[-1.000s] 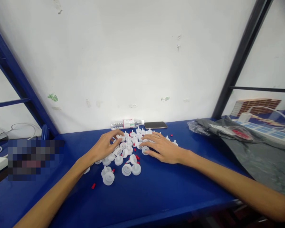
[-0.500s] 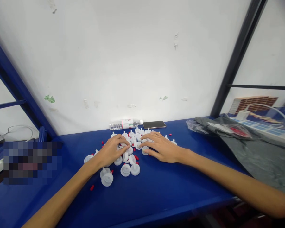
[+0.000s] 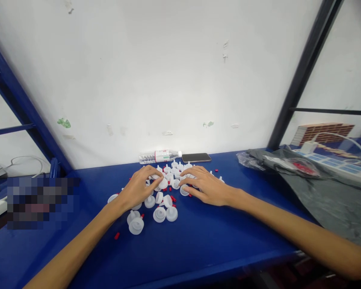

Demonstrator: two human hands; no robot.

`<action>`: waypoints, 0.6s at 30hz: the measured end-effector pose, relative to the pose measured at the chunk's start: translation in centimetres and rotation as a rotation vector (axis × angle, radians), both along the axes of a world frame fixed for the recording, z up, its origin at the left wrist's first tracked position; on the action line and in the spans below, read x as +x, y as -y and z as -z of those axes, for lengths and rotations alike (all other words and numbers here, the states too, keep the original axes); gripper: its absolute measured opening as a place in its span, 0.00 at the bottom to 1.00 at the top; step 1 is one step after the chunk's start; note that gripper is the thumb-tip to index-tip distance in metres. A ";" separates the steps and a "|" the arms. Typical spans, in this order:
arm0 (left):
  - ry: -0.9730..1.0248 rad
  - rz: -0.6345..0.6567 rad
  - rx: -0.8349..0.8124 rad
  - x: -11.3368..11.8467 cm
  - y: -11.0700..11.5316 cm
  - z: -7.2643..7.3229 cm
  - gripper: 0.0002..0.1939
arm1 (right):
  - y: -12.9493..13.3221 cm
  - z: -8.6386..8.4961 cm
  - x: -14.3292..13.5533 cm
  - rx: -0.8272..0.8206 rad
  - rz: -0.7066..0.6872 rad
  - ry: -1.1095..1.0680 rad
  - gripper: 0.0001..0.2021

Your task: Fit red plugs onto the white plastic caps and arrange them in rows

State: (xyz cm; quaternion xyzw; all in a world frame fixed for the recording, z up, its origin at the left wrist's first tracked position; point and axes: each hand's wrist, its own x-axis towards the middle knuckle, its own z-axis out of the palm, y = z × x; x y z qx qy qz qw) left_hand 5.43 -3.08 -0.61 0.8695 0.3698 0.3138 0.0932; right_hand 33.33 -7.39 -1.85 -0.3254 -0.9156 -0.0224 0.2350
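Both hands lie palm down on a heap of white caps on the blue worktop. The left hand has its fingers curled loosely over the heap, their tips touching caps at its middle; whether they pinch one cannot be told. The right hand rests with fingers spread and slightly bent, tips on caps at the right side of the heap, one cap just under the thumb.

The two sets of fingertips nearly meet, with a few caps between them. More caps lie nearer the person than the left fingers, among them a loose group just below the heap. Small red plugs are scattered among and around the caps.

Beyond the fingers, against the wall, a water bottle lies on its side, and a phone lies flat just beside it. Well to the right of the right hand lie a grey sheet and a power strip.
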 end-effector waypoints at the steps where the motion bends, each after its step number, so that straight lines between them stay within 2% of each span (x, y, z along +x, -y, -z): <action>1: -0.004 0.001 0.005 0.0 0.0 0.1 0.13 | 0.0 0.0 0.0 -0.002 -0.008 -0.004 0.15; 11: 0.023 -0.019 0.017 -0.3 0.2 0.1 0.14 | 0.2 0.7 -0.3 0.007 -0.124 -0.006 0.11; 14: 0.048 -0.014 0.019 -0.4 0.2 0.1 0.14 | 0.3 0.2 -0.2 0.041 -0.108 0.000 0.11; 18: 0.079 -0.068 0.011 -0.4 0.1 0.1 0.24 | 0.4 -1.3 0.5 0.108 -0.013 -0.014 0.11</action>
